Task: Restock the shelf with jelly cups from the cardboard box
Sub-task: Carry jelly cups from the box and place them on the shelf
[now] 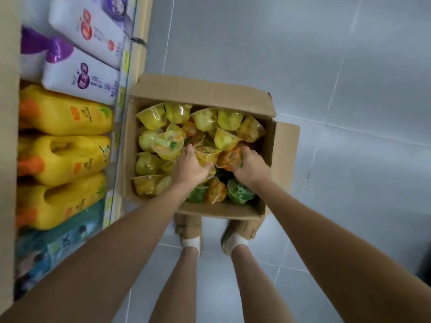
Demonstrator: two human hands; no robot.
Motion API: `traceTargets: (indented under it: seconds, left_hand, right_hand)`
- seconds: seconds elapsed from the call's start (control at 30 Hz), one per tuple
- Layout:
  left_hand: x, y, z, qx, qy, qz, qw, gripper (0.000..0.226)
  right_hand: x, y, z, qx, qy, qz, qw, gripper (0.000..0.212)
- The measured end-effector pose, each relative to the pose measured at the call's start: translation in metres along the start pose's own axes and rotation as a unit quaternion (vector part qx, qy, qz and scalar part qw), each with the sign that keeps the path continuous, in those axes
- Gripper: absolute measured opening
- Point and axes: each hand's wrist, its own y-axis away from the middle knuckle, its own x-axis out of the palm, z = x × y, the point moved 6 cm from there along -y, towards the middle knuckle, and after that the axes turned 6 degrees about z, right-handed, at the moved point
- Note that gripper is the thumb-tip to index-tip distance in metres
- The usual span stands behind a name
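Cardboard box [203, 92] lies open; your left hand [190, 167] grips a yellow jelly cup [205, 153] mid-box, your right hand [250, 167] grasps an orange jelly cup [229, 157] near its right wall.

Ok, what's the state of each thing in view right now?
Box: open, flaps out, on the floor, full.
Cups: sealed, piled loose in the box.
Left hand: in the box, fingers round a yellow cup.
Right hand: in the box, fingers round an orange cup.
Shelf: stocked with jugs and packs.
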Motion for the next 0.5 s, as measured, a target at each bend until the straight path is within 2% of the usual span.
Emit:
traceTargets:
  seconds: [0.27, 0.37, 0.5]
  left_hand:
    - [0.040, -0.054, 0.011, -0.023, 0.027, 0.022, 0.999, 0.096]
    - [0.046, -0.061, 0.010, -0.031, 0.089, -0.005, 0.996, 0.096]
    - [0.052, -0.063, 0.016, -0.036, 0.181, -0.035, 0.982, 0.100]
  right_hand:
    - [0.053, -0.048, -0.024, 0.010, 0.069, 0.016, 0.997, 0.099]
    - [0.057, -0.059, -0.027, 0.003, 0.065, -0.019, 0.998, 0.099]
    - [0.059, -0.068, -0.030, -0.020, 0.013, -0.063, 0.998, 0.087]
